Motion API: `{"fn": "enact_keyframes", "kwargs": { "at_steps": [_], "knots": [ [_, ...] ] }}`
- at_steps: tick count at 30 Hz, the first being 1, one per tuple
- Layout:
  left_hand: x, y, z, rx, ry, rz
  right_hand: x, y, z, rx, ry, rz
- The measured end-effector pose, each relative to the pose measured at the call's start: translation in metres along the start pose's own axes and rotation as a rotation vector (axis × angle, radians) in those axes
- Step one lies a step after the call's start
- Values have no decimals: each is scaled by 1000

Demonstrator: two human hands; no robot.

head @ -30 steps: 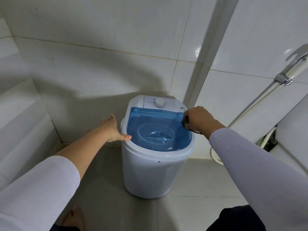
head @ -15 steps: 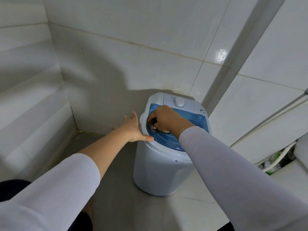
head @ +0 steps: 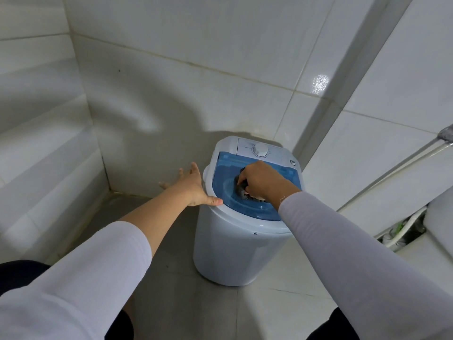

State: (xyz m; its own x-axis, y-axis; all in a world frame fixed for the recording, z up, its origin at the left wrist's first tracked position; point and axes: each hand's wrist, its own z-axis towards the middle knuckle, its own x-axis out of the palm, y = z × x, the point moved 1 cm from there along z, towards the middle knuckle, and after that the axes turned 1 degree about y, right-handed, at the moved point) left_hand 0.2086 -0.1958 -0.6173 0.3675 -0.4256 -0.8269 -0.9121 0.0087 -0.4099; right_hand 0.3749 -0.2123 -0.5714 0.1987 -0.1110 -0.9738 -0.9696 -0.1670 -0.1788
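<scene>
A small white washing machine (head: pixel 232 253) with a translucent blue lid (head: pixel 225 180) and a white dial (head: pixel 260 151) stands on the floor by the tiled wall. My right hand (head: pixel 262 181) grips a dark grey scrubbing pad (head: pixel 241 188) and presses it on the blue lid near its middle. My left hand (head: pixel 193 190) lies flat against the machine's left rim, fingers straight, thumb on the rim's edge.
White tiled walls meet in a corner left of the machine. A chrome pipe and shower hose (head: pixel 404 158) run along the right wall. A white fixture (head: pixel 438 231) and loose hoses (head: pixel 402 229) sit at right. Grey tile floor (head: pixel 171 278) lies in front.
My right hand with the pad moved from the lid's right edge to its left part, then to the middle. My left hand stayed at the left rim. My view shifted left and closer.
</scene>
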Motion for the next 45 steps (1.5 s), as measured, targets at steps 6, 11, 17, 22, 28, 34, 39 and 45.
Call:
{"fn": "enact_keyframes", "kwargs": {
  "at_steps": [6,11,17,22,28,34,39,45],
  "knots": [
    [1,0,0,-2,-22,11,10,-28,-16,92,-7,7],
    [2,0,2,-11,-43,38,15,-53,-37,173,14,34],
    [3,-1,0,-11,-63,57,20,-72,-58,253,6,99],
    [3,-1,0,-20,-68,82,22,-79,-66,298,-2,115],
    [8,5,12,-14,-62,44,18,-84,-78,322,28,86],
    [-5,1,23,-5,-16,-117,2,-86,-78,328,67,70],
    [-13,1,47,-34,-86,-205,-13,-50,-53,192,33,162],
    [-15,3,56,-20,-47,-254,-22,9,-21,-3,-35,184]
  ]
}}
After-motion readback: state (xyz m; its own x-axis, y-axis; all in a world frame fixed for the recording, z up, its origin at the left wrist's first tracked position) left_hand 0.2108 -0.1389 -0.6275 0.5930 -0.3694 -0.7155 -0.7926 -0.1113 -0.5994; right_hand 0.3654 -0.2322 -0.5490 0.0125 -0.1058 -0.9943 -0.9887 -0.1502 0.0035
